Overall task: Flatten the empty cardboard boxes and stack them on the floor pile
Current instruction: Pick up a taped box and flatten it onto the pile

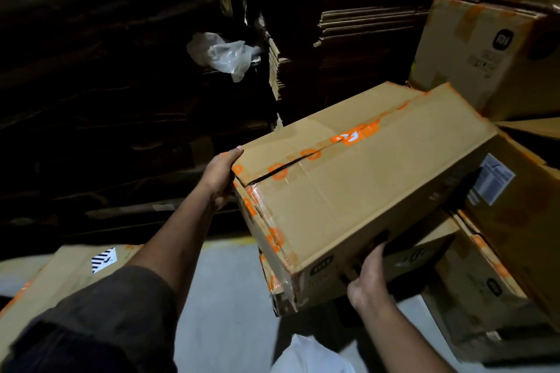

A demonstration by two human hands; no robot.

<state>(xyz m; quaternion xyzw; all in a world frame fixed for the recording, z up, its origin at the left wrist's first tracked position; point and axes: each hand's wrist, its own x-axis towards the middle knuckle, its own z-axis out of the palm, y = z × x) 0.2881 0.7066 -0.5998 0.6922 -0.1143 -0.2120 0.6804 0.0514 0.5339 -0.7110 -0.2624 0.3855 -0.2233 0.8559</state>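
A brown cardboard box (pixel 357 188) with orange-printed tape along its top seam is held tilted in mid-air at the centre of the head view. My left hand (pixel 219 177) grips its far left end, thumb over the top edge. Under the near right side, my right hand (pixel 368 278) has its fingers curled into the box's dark handle slot. The top seam is split open near the left end. A dark pile of flattened cardboard (pixel 106 130) fills the left and back.
Several unflattened boxes (pixel 491 51) are stacked at the right and below the held one (pixel 472 306). A flat box with a striped label (pixel 60 278) lies at lower left. A clear plastic bag (pixel 224 53) hangs in the pile. Grey floor (pixel 224 312) shows below.
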